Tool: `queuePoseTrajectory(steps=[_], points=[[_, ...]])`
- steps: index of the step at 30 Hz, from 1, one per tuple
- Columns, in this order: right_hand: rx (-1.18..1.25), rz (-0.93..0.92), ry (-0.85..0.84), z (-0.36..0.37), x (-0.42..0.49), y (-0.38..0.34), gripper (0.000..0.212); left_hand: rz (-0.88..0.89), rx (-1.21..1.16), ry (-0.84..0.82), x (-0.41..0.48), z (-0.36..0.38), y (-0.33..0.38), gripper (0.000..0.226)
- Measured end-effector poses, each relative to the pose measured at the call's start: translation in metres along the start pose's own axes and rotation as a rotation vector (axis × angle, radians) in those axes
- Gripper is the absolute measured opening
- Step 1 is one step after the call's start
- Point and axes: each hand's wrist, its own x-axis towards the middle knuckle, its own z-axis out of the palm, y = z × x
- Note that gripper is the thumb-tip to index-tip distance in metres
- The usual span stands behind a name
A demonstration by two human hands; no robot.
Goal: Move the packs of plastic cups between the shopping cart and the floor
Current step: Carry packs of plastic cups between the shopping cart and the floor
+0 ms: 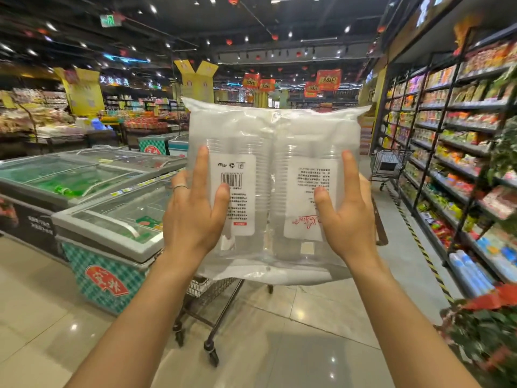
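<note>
Head view is showing left grip (193,214) and right grip (347,217) clasping the packs of plastic cups (274,127), held up before the shopping cart (204,288) and hiding its basket; freezers (112,219) standing left, shelves (447,152) right.

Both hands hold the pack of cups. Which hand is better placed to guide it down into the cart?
Probably left: the left hand holds the pack at the side just above the visible cart basket; the right hand is farther from it.

One head-worn wide-angle view, straight ahead, close to the pack (275,130)
</note>
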Motion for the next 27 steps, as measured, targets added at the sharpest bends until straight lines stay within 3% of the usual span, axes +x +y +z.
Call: queuePoseTrajectory(steps=[14,27], points=[[0.168,0.015,-0.12,0.125,0.173,0.184,0.066,-0.083,0.09,0.041,0.138,0.212,-0.007,0.066],[0.219,-0.001,-0.269,0.254,0.262,0.279,0.067,-0.196,0.215,0.052,0.218,0.323,-0.06,0.065]])
